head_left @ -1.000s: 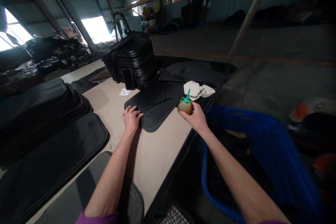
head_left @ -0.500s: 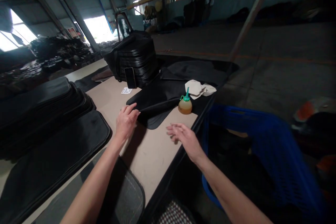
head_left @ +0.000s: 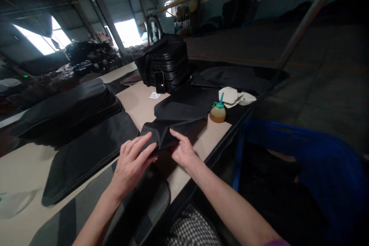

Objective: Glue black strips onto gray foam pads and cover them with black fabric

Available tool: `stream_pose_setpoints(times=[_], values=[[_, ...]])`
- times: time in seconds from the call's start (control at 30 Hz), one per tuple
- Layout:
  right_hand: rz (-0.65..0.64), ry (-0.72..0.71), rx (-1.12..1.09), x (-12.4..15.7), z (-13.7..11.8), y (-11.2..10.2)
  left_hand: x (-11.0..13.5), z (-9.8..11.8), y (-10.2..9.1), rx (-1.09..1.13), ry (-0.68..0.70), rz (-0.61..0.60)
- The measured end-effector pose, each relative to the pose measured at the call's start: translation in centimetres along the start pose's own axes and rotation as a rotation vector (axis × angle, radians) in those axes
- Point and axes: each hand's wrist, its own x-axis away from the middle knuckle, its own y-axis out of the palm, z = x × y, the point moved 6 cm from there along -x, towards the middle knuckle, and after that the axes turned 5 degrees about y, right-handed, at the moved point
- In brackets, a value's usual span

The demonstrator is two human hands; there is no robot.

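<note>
A thin, flexible black sheet [head_left: 173,128] is lifted at its near edge and creased between my hands. My left hand [head_left: 131,159] has its fingers over the left part of that edge. At the right part, my right hand [head_left: 184,153] pinches the sheet with the thumb on top; its other fingers are hidden underneath. More black sheet [head_left: 184,102] lies flat just beyond. In front of my body is a dark grey rounded panel [head_left: 161,194], partly covered by my left arm and shadow.
A squeeze bottle [head_left: 218,113] with a green spout stands by a pale cloth [head_left: 233,97]. Black panels form a tall stack [head_left: 170,63] behind a phone [head_left: 159,82] and another stack [head_left: 92,123] at left. A blue crate [head_left: 311,134] sits right of the tan tabletop [head_left: 135,102].
Both hands have come nearer each other, onto the black sheet, and its near edge is now raised toward me. My view has turned slightly left.
</note>
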Motion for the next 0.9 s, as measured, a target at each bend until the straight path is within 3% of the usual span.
stream_pose_setpoints(times=[0.07, 0.13, 0.23, 0.33, 0.47, 0.6, 0.77, 0.9], values=[[-0.026, -0.028, -0.008, 0.0, 0.0, 0.8, 2.4, -0.8, -1.4, 0.096, -0.267, 0.177], [-0.054, -0.072, -0.010, 0.4, 0.1, 1.5, 5.0, -2.0, -1.5, 0.304, -0.565, 0.238], [-0.096, -0.137, -0.006, 1.4, 0.9, 2.9, 6.9, -2.7, 0.5, 0.798, -0.867, 0.094], [-0.161, -0.170, 0.004, 2.9, 2.6, 4.5, 6.3, -2.0, 1.7, 1.224, -0.977, -0.001], [-0.212, -0.206, 0.054, 5.3, 3.8, 6.5, 5.3, -0.3, 1.6, 1.448, -1.053, -0.003], [-0.203, -0.287, 0.136, 7.6, 3.0, 7.8, 5.1, 1.8, 1.2, 1.555, -1.069, -0.005], [-0.240, -0.524, 0.366, 10.7, 1.9, 8.1, 1.5, 1.8, -2.5, 1.429, -0.822, 0.410], [-0.279, -0.694, 1.034, 13.0, 2.1, 6.8, -2.4, 2.5, -7.1, 1.271, -0.636, 0.568]])
